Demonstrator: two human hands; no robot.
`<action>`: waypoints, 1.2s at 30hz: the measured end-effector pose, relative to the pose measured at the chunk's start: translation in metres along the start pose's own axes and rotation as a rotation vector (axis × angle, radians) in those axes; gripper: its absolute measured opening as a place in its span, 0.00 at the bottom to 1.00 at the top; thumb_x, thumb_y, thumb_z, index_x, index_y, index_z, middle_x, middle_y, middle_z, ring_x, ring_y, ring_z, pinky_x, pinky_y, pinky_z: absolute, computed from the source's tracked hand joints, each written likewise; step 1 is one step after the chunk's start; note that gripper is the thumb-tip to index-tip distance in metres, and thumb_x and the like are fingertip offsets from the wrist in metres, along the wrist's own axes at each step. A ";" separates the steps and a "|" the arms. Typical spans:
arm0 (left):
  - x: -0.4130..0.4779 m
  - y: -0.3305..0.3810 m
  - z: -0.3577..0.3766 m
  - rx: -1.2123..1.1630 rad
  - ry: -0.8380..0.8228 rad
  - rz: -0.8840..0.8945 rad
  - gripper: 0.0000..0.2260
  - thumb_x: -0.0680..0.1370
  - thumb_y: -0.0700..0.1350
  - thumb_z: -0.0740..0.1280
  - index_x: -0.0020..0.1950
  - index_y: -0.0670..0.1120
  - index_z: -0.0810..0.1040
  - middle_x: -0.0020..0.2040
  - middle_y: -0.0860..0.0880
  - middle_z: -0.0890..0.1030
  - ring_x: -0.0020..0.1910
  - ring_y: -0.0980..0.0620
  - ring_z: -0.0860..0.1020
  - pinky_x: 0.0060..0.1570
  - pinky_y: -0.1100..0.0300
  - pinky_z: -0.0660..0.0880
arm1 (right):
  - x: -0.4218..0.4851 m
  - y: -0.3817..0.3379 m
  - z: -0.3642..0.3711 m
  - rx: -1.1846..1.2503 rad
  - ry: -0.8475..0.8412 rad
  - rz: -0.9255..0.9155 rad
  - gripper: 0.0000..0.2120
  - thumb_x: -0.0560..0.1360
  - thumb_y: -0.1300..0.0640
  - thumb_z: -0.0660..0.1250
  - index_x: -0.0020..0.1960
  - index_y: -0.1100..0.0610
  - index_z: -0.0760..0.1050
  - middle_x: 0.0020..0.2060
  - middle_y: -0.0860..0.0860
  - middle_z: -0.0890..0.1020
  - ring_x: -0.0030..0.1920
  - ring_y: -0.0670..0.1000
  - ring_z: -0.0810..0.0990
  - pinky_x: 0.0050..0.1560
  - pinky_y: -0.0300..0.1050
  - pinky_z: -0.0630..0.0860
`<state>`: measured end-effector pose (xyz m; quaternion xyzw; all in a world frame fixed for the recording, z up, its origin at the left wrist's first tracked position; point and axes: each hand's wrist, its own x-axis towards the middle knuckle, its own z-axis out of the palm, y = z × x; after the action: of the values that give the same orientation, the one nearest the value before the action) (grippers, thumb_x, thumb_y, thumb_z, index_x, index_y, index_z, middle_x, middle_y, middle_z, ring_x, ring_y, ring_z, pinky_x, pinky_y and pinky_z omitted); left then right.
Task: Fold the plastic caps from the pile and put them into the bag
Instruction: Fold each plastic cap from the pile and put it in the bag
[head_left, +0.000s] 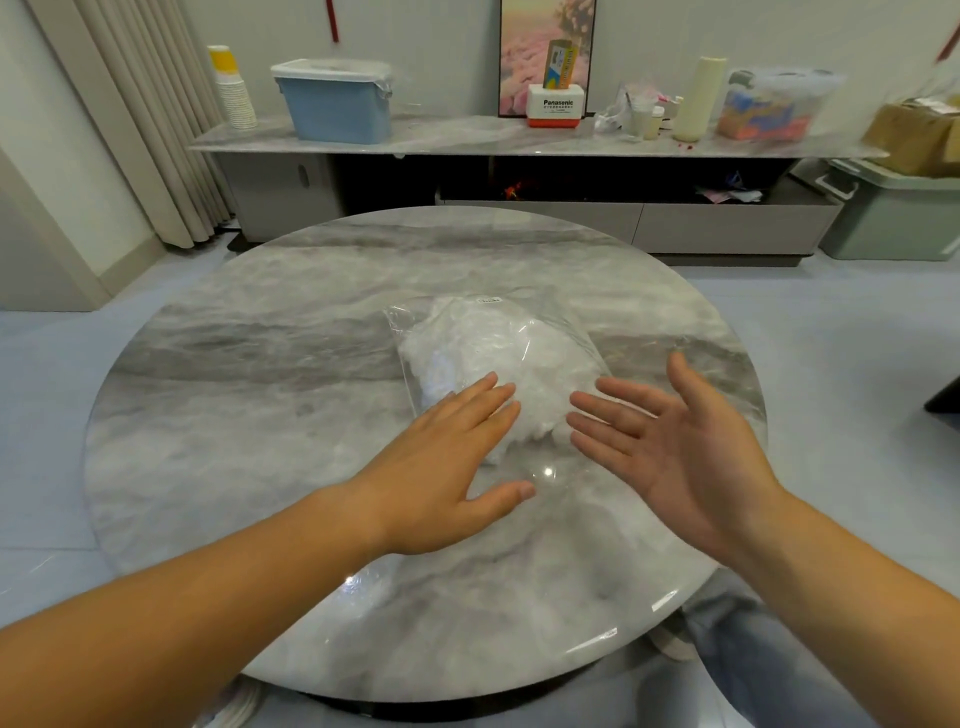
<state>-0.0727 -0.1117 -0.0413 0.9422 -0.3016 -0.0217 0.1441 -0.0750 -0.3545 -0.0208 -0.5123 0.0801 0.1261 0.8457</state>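
**Item: bag (498, 343) of caps (545, 384).** Clear film bag, lying flat at the centre of the frame on the round marble desk (234, 415). It is stuffed with a white, crumpled mass of thin plastic caps. The mass bulges toward the lower edge of the bag, between the two hands. Whether any caps lie loose outside the bag cannot be told.

**Handling (judged).**
- Very light, soft and fully compressible.
- No stiffness: it will sag and change shape when lifted.
- The film looks slick on the polished desk, so the bag is likely to slide under a push.
- Not fragile, though thin film may tear or cling.

**Where to hold (judged).** Pinch a bag corner or edge, or cup the bulge from both sides. Take single caps by the rim.

**Left hand (441, 467).** Lower centre, palm down, fingers straight and spread, holding nothing. The fingertips overlap the bag's lower left edge; contact is uncertain.

**Right hand (670, 447).** Right of centre, palm turned inward and up, fingers straight, holding nothing, just beside the bag.
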 end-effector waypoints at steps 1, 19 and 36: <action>-0.001 -0.001 0.001 0.017 0.002 0.013 0.37 0.79 0.70 0.51 0.83 0.52 0.51 0.82 0.57 0.44 0.78 0.63 0.34 0.79 0.58 0.40 | -0.003 -0.003 -0.002 -0.154 0.009 -0.061 0.27 0.80 0.41 0.60 0.62 0.64 0.77 0.56 0.61 0.85 0.59 0.61 0.83 0.61 0.59 0.78; 0.006 -0.008 0.005 0.375 -0.107 0.085 0.39 0.78 0.73 0.42 0.83 0.51 0.51 0.82 0.49 0.36 0.79 0.54 0.33 0.78 0.47 0.34 | 0.013 0.025 -0.032 -1.949 -0.436 -0.517 0.35 0.77 0.30 0.43 0.70 0.45 0.77 0.73 0.41 0.72 0.76 0.42 0.62 0.74 0.38 0.52; 0.005 -0.023 0.007 0.243 -0.300 0.074 0.44 0.73 0.78 0.53 0.82 0.56 0.50 0.82 0.49 0.39 0.81 0.54 0.43 0.78 0.49 0.33 | 0.007 0.032 -0.037 -1.572 -0.469 -0.422 0.32 0.78 0.33 0.52 0.70 0.51 0.77 0.70 0.41 0.76 0.76 0.36 0.60 0.73 0.31 0.61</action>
<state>-0.0564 -0.0984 -0.0543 0.9272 -0.3543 -0.1202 -0.0166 -0.0781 -0.3719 -0.0669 -0.9162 -0.3057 0.0878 0.2439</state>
